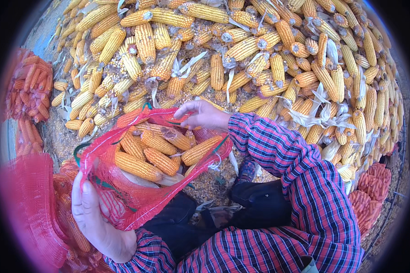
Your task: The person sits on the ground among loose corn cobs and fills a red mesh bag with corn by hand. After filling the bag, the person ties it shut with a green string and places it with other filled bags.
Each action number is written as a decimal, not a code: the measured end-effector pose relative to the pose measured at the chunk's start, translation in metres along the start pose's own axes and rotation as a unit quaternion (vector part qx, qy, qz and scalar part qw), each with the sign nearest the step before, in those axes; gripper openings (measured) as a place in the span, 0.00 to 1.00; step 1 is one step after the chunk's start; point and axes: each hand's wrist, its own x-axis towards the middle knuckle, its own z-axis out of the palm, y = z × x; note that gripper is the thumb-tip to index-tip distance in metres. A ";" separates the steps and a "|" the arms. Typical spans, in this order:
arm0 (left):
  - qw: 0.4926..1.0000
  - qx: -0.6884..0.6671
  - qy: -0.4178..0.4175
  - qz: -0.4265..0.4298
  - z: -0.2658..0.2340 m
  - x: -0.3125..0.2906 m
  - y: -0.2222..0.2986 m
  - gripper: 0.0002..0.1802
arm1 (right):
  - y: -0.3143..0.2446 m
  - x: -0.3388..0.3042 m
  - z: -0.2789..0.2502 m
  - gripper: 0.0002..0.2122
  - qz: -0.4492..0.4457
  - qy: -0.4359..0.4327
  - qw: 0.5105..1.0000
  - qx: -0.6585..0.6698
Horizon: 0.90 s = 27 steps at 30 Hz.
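Between my arms a red mesh bag (157, 202) gapes wide, with several yellow corn cobs (161, 161) lying in it. My left hand (100, 218) grips the bag's rim on the left side, its thumb inside the mesh and its fingers outside. On the far side of the opening, my right hand (202, 114) has its fingers closed at the rim, partly over the mesh. Green drawstring pieces show along the bag's edge.
A large heap of corn cobs (216, 70) with dry husks fills the far side. Filled red mesh bags (32, 84) stand at the left, and more filled bags (369, 191) lie at the right. A red mesh stack (27, 204) is near left. Loose kernels cover the ground.
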 end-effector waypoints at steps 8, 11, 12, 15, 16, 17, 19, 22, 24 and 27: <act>0.974 0.057 -0.142 -0.166 -0.013 0.015 -0.025 0.14 | 0.024 0.114 -0.043 0.29 0.052 0.282 0.952 -0.109; 0.973 0.062 -0.137 -0.173 -0.010 0.021 -0.028 0.12 | 0.030 0.140 -0.033 0.30 0.042 0.362 0.930 -0.054; 0.973 0.061 -0.130 -0.178 -0.010 0.022 -0.030 0.12 | 0.034 0.139 -0.034 0.30 0.033 0.359 0.933 0.005; 0.972 0.074 -0.130 -0.181 -0.011 0.027 -0.031 0.12 | 0.030 0.126 -0.051 0.32 0.051 0.325 0.944 0.038; 0.972 0.066 -0.135 -0.179 -0.012 0.028 -0.031 0.13 | 0.026 0.116 -0.057 0.33 0.040 0.304 0.949 0.069; 0.978 0.072 -0.107 -0.165 -0.011 0.027 -0.034 0.12 | 0.018 0.102 -0.060 0.31 0.003 0.293 0.951 0.100; 0.979 0.032 -0.070 -0.191 -0.012 0.031 -0.033 0.12 | -0.006 0.072 -0.063 0.30 -0.042 0.251 0.956 0.145; 0.981 0.041 0.015 -0.188 -0.010 0.032 -0.036 0.15 | -0.048 0.018 -0.042 0.27 -0.135 0.189 0.960 0.157; 0.981 0.032 0.031 -0.187 -0.006 0.033 -0.037 0.17 | -0.069 -0.015 -0.016 0.26 -0.209 0.118 0.962 0.128; 0.992 -0.006 0.043 -0.117 0.002 0.031 -0.037 0.19 | -0.079 -0.037 0.010 0.27 -0.296 -0.006 0.940 -0.167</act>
